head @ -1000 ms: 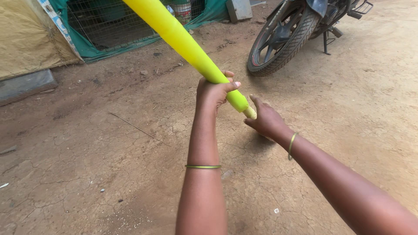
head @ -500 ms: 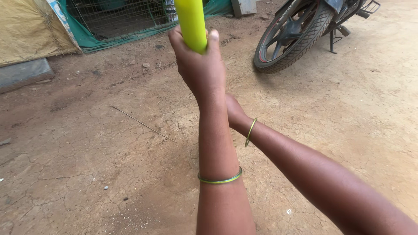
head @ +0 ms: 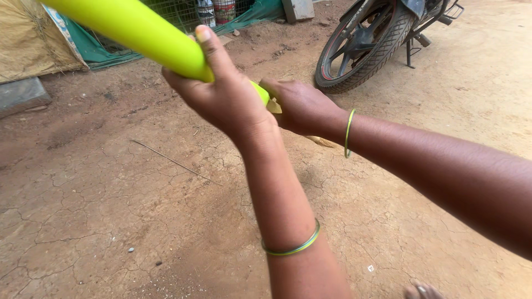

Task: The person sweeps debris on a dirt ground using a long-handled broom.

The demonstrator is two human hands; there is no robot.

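gripping the long yellow-green stalk (head: pixel 138 30) near its lower end, our left hand (head: pixel 224 97) has its fingers wrapped shut around it, thumb laid up along the top. the stalk slants up and away to the left, out of view past the top edge, over the cracked dirt ground (head: pixel 111 210). our right hand (head: pixel 302 105) sits at the pale butt end (head: pixel 274 106), just beside the left; its fingers look curled onto that tip, though the hold itself is partly hidden behind the left hand, so we cannot tell how firmly it pinches. we judge that we are working at the base of the stalk, perhaps starting to peel or strip it. the next move would call for a steady left grip while the right draws at the end. a motorcycle wheel (head: pixel 360 50) stands well apart behind, and a wire cage with green netting (head: pixel 105 52) lies at the far left.
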